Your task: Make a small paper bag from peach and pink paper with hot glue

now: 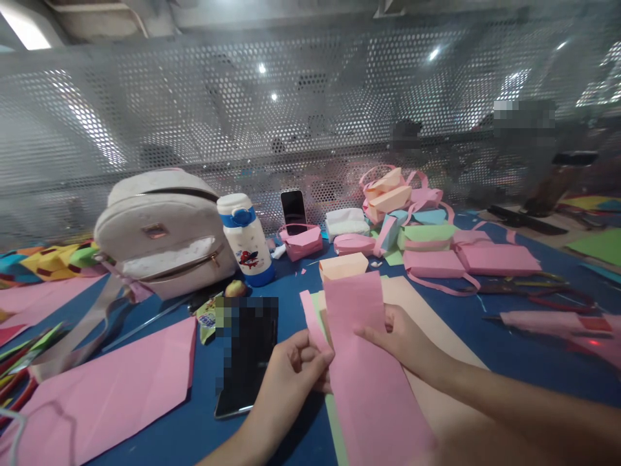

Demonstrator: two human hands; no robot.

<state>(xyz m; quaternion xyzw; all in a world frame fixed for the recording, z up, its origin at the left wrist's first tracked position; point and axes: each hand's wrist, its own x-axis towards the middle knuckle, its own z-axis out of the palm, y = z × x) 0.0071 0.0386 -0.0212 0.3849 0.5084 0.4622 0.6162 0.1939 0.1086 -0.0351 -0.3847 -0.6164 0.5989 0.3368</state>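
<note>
My right hand (402,336) grips a long pink paper sheet (371,382) along its right edge, thumb on the front face. On the other side, my left hand (303,362) pinches a narrow pink paper strip (315,323) between thumb and fingers, close against the sheet's left edge. Whether the strip is joined to the sheet I cannot tell. Beneath both hands lie a large peach paper sheet (446,336) and some pale green paper (336,421). Just behind the pink sheet stands a small peach paper box (343,265).
A dark tablet or phone (250,362) lies left of my hands, near a white bottle (247,243) and a backpack (165,233). Folded paper bags (431,262) crowd the back right. A pink glue gun (557,323) rests at right. Scissors (19,375) lie far left.
</note>
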